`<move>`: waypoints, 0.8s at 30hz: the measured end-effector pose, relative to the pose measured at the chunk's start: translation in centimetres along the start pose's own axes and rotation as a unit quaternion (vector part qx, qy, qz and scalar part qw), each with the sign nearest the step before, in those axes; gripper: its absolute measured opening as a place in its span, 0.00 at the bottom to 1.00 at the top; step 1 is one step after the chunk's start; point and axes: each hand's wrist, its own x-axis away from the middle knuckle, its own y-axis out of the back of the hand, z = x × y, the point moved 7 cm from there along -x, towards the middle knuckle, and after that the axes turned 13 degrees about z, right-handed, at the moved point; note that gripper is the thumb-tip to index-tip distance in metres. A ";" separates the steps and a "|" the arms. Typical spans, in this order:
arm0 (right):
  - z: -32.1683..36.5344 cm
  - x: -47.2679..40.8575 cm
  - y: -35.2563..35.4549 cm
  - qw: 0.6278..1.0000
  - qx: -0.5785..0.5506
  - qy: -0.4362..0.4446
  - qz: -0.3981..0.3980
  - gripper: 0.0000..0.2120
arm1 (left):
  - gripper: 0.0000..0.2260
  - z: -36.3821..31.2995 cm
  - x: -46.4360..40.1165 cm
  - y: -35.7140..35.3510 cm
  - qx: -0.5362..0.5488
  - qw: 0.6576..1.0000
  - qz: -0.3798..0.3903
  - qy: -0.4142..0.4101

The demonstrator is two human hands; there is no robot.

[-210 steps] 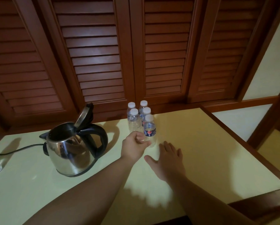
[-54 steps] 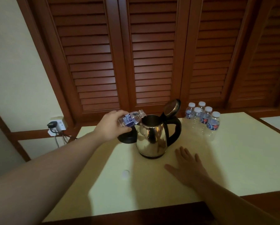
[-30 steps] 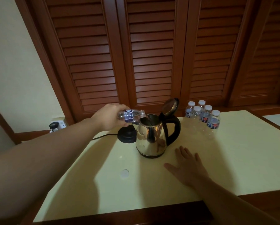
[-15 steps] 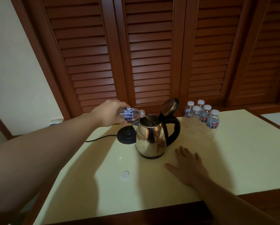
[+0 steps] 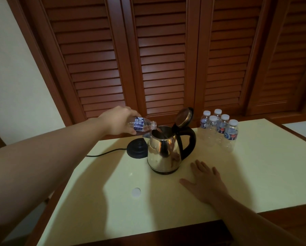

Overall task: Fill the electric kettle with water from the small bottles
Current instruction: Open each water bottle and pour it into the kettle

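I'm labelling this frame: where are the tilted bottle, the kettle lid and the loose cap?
tilted bottle (image 5: 141, 123), head view, on its label.
kettle lid (image 5: 183, 117), head view, on its underside.
loose cap (image 5: 136, 192), head view, on its top.

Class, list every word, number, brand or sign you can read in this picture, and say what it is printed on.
Nothing can be read for certain.
Blue label with barcode patch on the clear plastic bottle in the left hand: too blurred.
Blue and red labels on the five capped small bottles: too blurred.
Shiny steel electric kettle: no text visible.
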 end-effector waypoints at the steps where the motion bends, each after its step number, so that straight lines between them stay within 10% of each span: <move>1: 0.0 0.0 0.1 1.000 0.000 0.000 -0.001 0.49 | 0.29 -0.1 -0.1 0.2 -0.005 1.000 0.003 -0.003; 24: 0.2 0.4 0.2 1.000 -0.012 -0.005 0.005 0.47 | 0.28 -3.2 -3.2 2.7 -0.211 0.969 0.110 -0.064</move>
